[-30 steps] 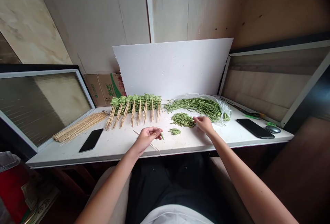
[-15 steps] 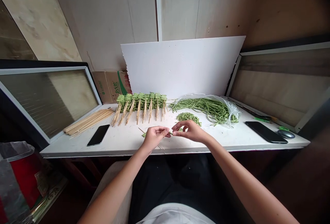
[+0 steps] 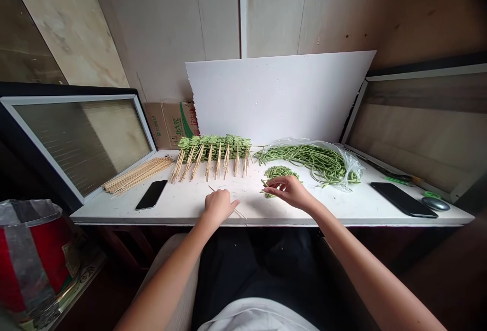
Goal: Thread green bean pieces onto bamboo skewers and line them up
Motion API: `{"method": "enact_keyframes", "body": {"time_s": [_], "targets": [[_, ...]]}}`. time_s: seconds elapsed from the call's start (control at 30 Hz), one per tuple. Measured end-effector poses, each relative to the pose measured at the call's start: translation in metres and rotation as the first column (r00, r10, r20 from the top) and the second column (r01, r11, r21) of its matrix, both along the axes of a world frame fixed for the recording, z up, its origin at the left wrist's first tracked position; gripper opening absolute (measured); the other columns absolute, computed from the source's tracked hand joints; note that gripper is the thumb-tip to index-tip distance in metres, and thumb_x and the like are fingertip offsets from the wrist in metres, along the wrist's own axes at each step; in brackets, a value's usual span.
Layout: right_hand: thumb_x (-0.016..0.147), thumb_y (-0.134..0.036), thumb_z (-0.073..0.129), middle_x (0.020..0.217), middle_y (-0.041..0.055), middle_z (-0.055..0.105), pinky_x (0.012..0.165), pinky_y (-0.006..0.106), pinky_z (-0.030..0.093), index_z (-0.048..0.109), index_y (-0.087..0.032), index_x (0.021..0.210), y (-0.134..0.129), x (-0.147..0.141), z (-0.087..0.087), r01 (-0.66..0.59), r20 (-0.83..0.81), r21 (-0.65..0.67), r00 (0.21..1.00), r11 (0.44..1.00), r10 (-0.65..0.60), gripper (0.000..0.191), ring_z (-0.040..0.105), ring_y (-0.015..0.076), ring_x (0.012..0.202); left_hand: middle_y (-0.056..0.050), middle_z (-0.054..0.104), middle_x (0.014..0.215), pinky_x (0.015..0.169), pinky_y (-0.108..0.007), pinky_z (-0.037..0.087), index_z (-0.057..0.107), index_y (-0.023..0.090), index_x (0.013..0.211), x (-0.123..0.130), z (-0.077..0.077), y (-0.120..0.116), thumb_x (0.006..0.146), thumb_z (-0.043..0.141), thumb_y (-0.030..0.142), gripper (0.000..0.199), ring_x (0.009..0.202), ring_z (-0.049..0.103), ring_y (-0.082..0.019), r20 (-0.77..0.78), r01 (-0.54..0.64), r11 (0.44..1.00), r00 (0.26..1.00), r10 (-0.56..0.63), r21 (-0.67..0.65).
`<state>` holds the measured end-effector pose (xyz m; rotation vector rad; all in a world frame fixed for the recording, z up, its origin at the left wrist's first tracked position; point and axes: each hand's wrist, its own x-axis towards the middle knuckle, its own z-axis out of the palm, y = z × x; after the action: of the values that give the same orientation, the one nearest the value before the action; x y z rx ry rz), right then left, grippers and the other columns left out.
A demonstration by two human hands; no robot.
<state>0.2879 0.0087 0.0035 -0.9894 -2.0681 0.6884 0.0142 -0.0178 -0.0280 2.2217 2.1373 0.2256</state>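
Soft light, dim sides, stretched edges

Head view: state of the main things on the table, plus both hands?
Left hand: over a stick, grip hidden
Right hand: holding a bean piece
Cut beans: loose heap
Long beans: partly in clear bag
Skewered beans: stacked in a row
Spare sticks: lying together
Left phone: flat, screen dark
Right phone: flat, screen dark

View from the Head

The head camera looks from above and behind the left hand (image 3: 219,205) and the right hand (image 3: 287,190), forward and downward, moderately near, showing the table (image 3: 182,206) around the grip and the wall (image 3: 274,6) beyond it.
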Motion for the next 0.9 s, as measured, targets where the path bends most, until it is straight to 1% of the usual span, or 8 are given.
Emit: {"method": "enact_keyframes", "body": {"time_s": [0.1, 0.2, 0.27, 0.33, 0.47, 0.63, 0.77, 0.9], "targets": [[0.087, -0.061, 0.073, 0.087, 0.0086, 0.080, 0.063, 0.031, 0.055, 0.083, -0.022, 0.089, 0.000, 0.000, -0.001, 0.007, 0.003, 0.016, 1.000, 1.000, -0.007, 0.040, 0.075, 0.0232, 0.072, -0.022, 0.077, 0.098, 0.078, -0.038, 0.051, 0.074, 0.015, 0.094, -0.014, -0.001, 0.008, 0.090, 0.062, 0.058, 0.045, 0.096, 0.074, -0.037, 0.014, 0.022, 0.993, 1.000, -0.021, -0.112], [0.088, -0.062, 0.073, 0.088, 0.0089, 0.080, 0.064, 0.033, 0.055, 0.083, -0.022, 0.091, 0.001, 0.000, -0.002, 0.026, 0.011, 0.029, 1.000, 0.999, -0.026, 0.041, 0.074, 0.0234, 0.071, -0.018, 0.077, 0.090, 0.076, -0.036, 0.050, 0.074, 0.018, 0.091, -0.022, 0.001, 0.010, 0.085, 0.066, 0.050, 0.033, 0.094, 0.074, -0.036, 0.035, 0.026, 0.988, 0.999, -0.021, -0.153], [0.088, -0.062, 0.072, 0.089, 0.0089, 0.081, 0.064, 0.033, 0.055, 0.083, -0.023, 0.092, 0.001, 0.000, -0.002, 0.031, 0.013, 0.033, 0.999, 0.999, -0.031, 0.041, 0.074, 0.0234, 0.072, -0.016, 0.077, 0.087, 0.075, -0.035, 0.050, 0.074, 0.019, 0.089, -0.026, 0.004, 0.010, 0.081, 0.069, 0.041, 0.024, 0.091, 0.074, -0.035, 0.031, 0.010, 0.987, 1.000, -0.005, -0.159], [0.089, -0.061, 0.072, 0.089, 0.0085, 0.081, 0.064, 0.032, 0.055, 0.083, -0.023, 0.092, 0.001, 0.000, -0.002, 0.025, 0.017, 0.036, 1.000, 0.999, -0.026, 0.040, 0.074, 0.0232, 0.073, -0.017, 0.077, 0.089, 0.074, -0.035, 0.050, 0.074, 0.018, 0.088, -0.030, 0.006, 0.010, 0.076, 0.071, 0.033, 0.019, 0.089, 0.074, -0.034, 0.020, -0.012, 0.986, 1.000, 0.016, -0.164], [0.090, -0.059, 0.072, 0.091, 0.0083, 0.081, 0.063, 0.032, 0.055, 0.084, -0.023, 0.093, 0.000, -0.001, -0.002, 0.016, 0.029, 0.035, 0.999, 0.999, -0.017, 0.038, 0.073, 0.0217, 0.069, -0.021, 0.077, 0.097, 0.074, -0.038, 0.052, 0.075, 0.016, 0.091, -0.039, 0.010, 0.011, 0.070, 0.071, 0.026, 0.023, 0.088, 0.074, -0.036, -0.007, -0.040, 0.985, 0.999, 0.040, -0.170], [0.089, -0.060, 0.072, 0.093, 0.0096, 0.081, 0.063, 0.032, 0.056, 0.084, -0.023, 0.092, 0.002, -0.001, -0.005, 0.017, 0.024, 0.023, 1.000, 1.000, -0.018, 0.039, 0.072, 0.0216, 0.067, -0.021, 0.077, 0.102, 0.078, -0.038, 0.052, 0.074, 0.016, 0.094, -0.048, 0.013, 0.014, 0.072, 0.071, 0.022, 0.023, 0.096, 0.074, -0.036, -0.021, -0.064, 0.988, 0.998, 0.061, -0.142], [0.085, -0.059, 0.077, 0.101, 0.0112, 0.081, 0.061, 0.035, 0.057, 0.083, -0.022, 0.103, 0.007, 0.001, -0.012, 0.104, -0.018, 0.047, 0.995, 0.993, -0.103, 0.041, 0.070, 0.0219, 0.066, -0.021, 0.077, 0.101, 0.078, -0.038, 0.052, 0.073, 0.015, 0.090, -0.049, 0.012, 0.015, 0.069, 0.070, 0.013, 0.021, 0.095, 0.074, -0.036, -0.013, -0.072, 0.989, 0.997, 0.071, -0.127], [0.084, -0.060, 0.078, 0.104, 0.0111, 0.080, 0.069, 0.039, 0.060, 0.080, -0.024, 0.114, 0.010, 0.004, -0.012, 0.177, -0.099, 0.078, 0.981, 0.981, -0.169, 0.047, 0.073, 0.0251, 0.077, -0.023, 0.077, 0.102, 0.076, -0.036, 0.050, 0.070, 0.015, 0.083, -0.053, 0.012, 0.018, 0.067, 0.070, 0.011, 0.017, 0.094, 0.074, -0.036, 0.027, -0.077, 0.990, 0.996, 0.081, -0.118]]}}
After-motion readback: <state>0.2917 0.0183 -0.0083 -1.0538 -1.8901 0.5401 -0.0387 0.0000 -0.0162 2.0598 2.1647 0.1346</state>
